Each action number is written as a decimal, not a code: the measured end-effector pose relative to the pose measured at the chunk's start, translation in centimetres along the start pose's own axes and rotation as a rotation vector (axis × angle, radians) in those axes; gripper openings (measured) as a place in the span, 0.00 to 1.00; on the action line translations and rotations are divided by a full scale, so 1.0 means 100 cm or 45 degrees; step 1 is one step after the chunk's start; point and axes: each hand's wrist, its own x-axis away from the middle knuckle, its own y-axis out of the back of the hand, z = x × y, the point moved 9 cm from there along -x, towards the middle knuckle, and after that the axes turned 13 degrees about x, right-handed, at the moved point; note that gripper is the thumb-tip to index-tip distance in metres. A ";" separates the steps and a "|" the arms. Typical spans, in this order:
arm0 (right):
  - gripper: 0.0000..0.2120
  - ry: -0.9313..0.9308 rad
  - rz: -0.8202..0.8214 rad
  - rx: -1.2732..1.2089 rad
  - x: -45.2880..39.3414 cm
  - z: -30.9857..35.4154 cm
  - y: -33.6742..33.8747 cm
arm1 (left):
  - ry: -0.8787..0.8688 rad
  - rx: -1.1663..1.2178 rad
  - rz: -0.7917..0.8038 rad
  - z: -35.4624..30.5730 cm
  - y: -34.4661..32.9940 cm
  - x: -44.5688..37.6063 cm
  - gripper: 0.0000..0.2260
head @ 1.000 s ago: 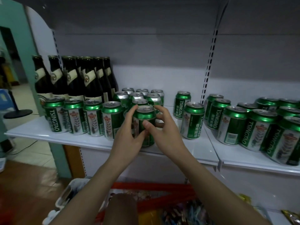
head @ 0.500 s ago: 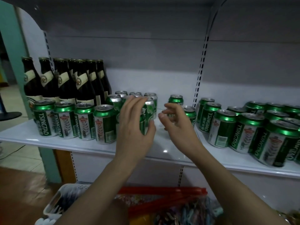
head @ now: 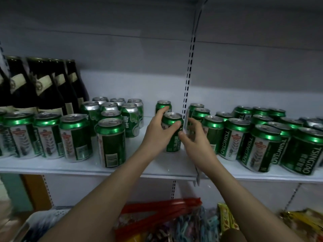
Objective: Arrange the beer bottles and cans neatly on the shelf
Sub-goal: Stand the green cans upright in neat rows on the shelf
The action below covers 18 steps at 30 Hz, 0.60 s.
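A green Tsingtao can [head: 173, 137] stands upright on the white shelf [head: 157, 165], near the joint between two shelf boards. My left hand [head: 158, 132] grips it from the left, fingers curled round its upper body. From the right, my right hand [head: 197, 142] touches the can's side with its thumb; its fingers are loosely curled beside the can and hold nothing. Another single can [head: 163, 105] stands just behind. A front row of cans [head: 76, 137] runs to the left, ending at one can [head: 111, 142] set slightly forward. Dark beer bottles [head: 45, 88] stand at the back left.
A loose crowd of green cans [head: 262, 147] fills the right shelf board, some near its front edge. Silver-topped cans [head: 113, 107] cluster behind the left row. A slotted upright [head: 189, 75] divides the back wall. Below are a red bag [head: 157, 212], snack packets and a white basket [head: 40, 222].
Both hands left the front-row can on the left and moved right. My left hand now grips the can by the shelf joint. The view has shifted right and closer.
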 end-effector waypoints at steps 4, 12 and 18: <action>0.28 -0.026 0.115 -0.096 0.001 -0.008 -0.015 | 0.020 -0.208 0.032 -0.004 -0.001 -0.011 0.26; 0.26 0.064 0.077 -0.221 0.001 0.012 -0.025 | 0.100 -0.693 0.373 -0.030 0.009 -0.018 0.14; 0.25 0.153 0.128 -0.203 0.012 0.029 -0.041 | 0.249 -1.005 0.464 -0.038 0.033 -0.021 0.13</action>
